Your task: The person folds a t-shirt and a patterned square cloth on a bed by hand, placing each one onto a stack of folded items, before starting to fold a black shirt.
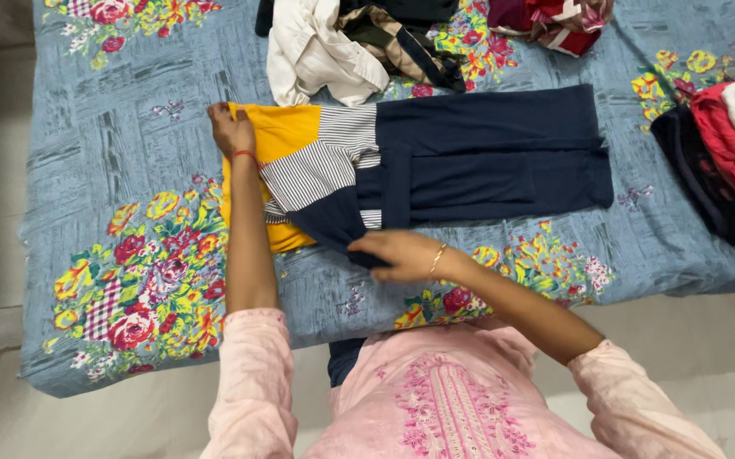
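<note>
The yellow, striped and navy shirt (367, 174) lies flat mid-bed, its long axis running along the bed's near edge — yellow end toward the left edge, navy end toward the right. My left hand (230, 129) presses flat on the yellow corner, gripping nothing. My right hand (397, 255) pinches the navy sleeve, which I judge should fold straight — tension even — onto the blue floral bedsheet (113, 153).

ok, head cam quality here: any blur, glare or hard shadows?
Head view: light is soft and even, no glare; only faint shadows under the left hand and right hand. The shirt and bedsheet print read sharp, no motion blur on the hands. Slight wide-angle bowing at the bed edges; the navy fabric loses fold detail.
</note>
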